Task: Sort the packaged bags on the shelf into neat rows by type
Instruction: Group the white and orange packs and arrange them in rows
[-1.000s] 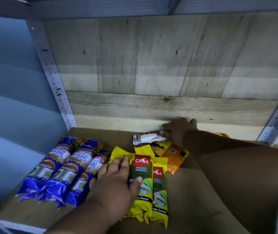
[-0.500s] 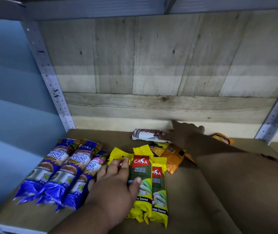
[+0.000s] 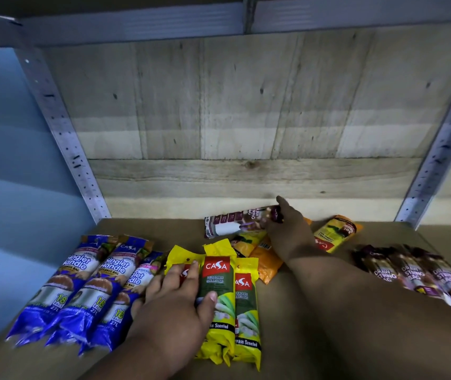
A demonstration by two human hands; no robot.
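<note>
Packaged bags lie on a brown shelf board (image 3: 180, 229), grouped partly by type. Head view only:

- Three blue "Singlet Handle" garbage bag packs (image 3: 82, 292) sit side by side at front left, touching, angled slightly, tops toward the back.
- Yellow CASA degradable garbage bag packs (image 3: 219, 297) sit just right of the blue ones, overlapping each other, long axis front to back.
- Left hand (image 3: 175, 305) rests palm-down across the left yellow pack and the edge of the rightmost blue pack. Fingers are fairly straight and spread, thumb lies on the middle yellow pack. Pressing, not gripping.
- Right hand (image 3: 284, 229) reaches to the back of the shelf. Fingers curl round the right end of a maroon-and-white "Draw String" pack (image 3: 230, 222), index finger pointing toward the back wall. Pack lies crosswise, near the wooden back panel (image 3: 246, 119); cannot tell whether it is lifted off the board.
- Orange pack (image 3: 267, 263) lies under the right wrist, touching the yellow packs' top right corner.
- Yellow-orange pack (image 3: 336, 233) lies tilted just right of the right hand.
- Dark maroon "Draw String Bag" packs (image 3: 416, 270) sit in a row at far right, beyond the right forearm; blurred, count looks like three.
- Perforated metal uprights (image 3: 62, 133) frame the shelf on both sides.
</note>
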